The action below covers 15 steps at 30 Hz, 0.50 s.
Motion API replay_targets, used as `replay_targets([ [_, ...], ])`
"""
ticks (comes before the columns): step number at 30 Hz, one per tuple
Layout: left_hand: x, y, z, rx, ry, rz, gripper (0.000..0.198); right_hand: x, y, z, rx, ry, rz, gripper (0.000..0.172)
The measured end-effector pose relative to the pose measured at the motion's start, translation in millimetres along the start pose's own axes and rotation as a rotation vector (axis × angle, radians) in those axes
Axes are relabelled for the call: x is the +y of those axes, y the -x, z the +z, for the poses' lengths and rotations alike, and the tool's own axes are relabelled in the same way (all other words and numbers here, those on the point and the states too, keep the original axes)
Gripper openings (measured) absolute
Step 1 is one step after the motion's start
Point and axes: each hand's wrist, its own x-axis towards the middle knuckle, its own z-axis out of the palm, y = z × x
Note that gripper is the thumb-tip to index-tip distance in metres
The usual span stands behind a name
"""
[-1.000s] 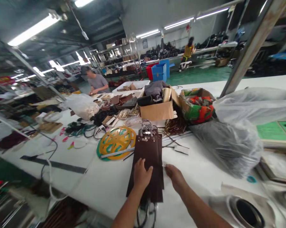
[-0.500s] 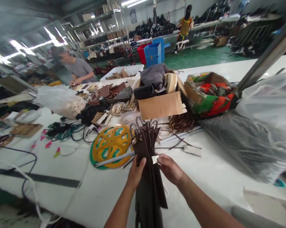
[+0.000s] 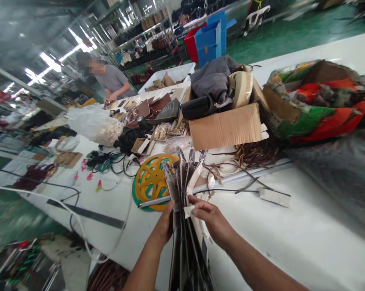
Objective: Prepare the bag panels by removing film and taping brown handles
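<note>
Upright in front of me is a bundle of long dark leather-like pieces [image 3: 182, 246], their edges turned toward me and their upper ends fanned apart. My left hand [image 3: 164, 222] grips the bundle's left side, with the thumb along the edge and the other fingers mostly hidden. A small white tag [image 3: 188, 211] lies against the bundle's right side. My right hand [image 3: 211, 218] is closed on it, its fingertips beside the pieces. Just behind the bundle, an orange and green spoked reel [image 3: 154, 173] lies flat on the table.
A cardboard box [image 3: 226, 127] with grey cloth stands beyond the bundle. To its right are a torn green-and-red box [image 3: 309, 117] and brown cords [image 3: 256, 154]. A clear plastic bag [image 3: 91, 123] and cables [image 3: 102, 163] lie leftward. Across the table works a person in a grey shirt [image 3: 114, 79].
The bundle has turned from showing a broad dark face to showing its edges and pale inner sides. My view has swung left and down; both hands still hold on.
</note>
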Motion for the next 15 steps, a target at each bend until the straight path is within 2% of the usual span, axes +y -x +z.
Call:
replay_targets([
  [5,5,7,-5.0,-0.002,0.156,-0.07,0.069,-5,-2,-11,0.02,-0.015,-0.012,0.018],
  [10,11,10,1.7,0.073,0.153,-0.075,0.063,-5,-2,-12,0.037,-0.026,0.015,0.018],
  [12,11,8,0.8,0.123,0.118,-0.027,0.059,-6,-1,-11,0.044,-0.027,0.02,0.02],
  [15,11,4,-3.7,0.265,0.031,0.133,0.055,-10,3,-10,0.056,-0.039,0.031,0.022],
])
